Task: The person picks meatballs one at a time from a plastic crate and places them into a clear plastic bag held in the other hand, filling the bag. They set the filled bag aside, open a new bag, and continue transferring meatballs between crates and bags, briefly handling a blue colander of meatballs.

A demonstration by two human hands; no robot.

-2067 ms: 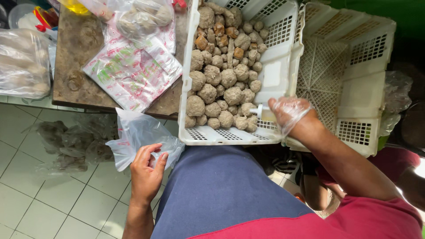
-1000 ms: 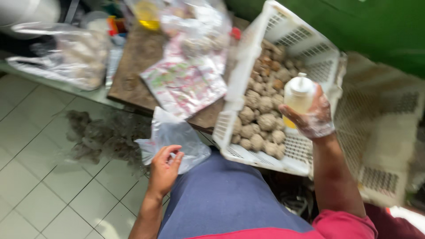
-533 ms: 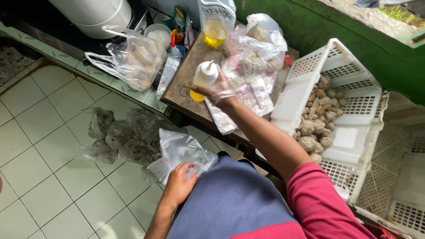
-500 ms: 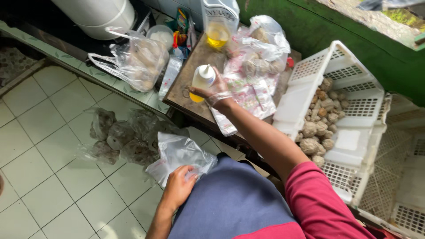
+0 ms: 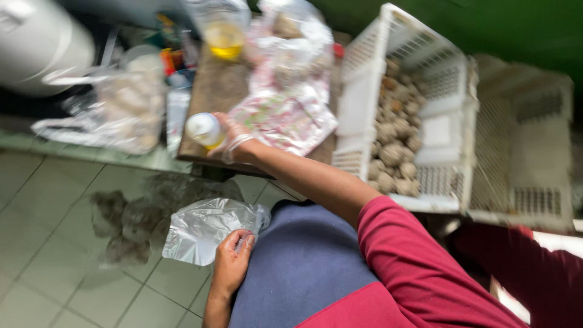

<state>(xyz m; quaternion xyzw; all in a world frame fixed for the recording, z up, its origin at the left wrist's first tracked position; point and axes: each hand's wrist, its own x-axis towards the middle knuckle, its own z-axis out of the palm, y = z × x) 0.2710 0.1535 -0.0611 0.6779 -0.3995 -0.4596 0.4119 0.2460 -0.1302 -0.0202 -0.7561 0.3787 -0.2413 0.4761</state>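
My right hand [image 5: 234, 143], covered by a thin clear plastic glove, grips a small plastic bottle [image 5: 204, 130] with a white cap and yellow liquid, held over the front edge of a brown wooden board [image 5: 212, 91]. My left hand [image 5: 231, 265] rests on my blue apron at my lap and pinches the edge of a clear plastic bag [image 5: 203, 229]. A white plastic crate [image 5: 364, 91] full of brownish round lumps [image 5: 395, 130] stands to the right of the board.
A bag of printed wrappers [image 5: 285, 115] lies on the board, with a jug of yellow liquid [image 5: 225, 36] behind it. A filled clear bag [image 5: 124, 109] and a large white container [image 5: 36, 42] sit left. An empty white crate [image 5: 528, 146] stands far right. More filled bags [image 5: 130, 215] lie on the tiled floor.
My right hand lifted the bottle out of the crate, carried it left across the board, and now holds it lower at the board's front edge. My left hand kept hold of the bag.
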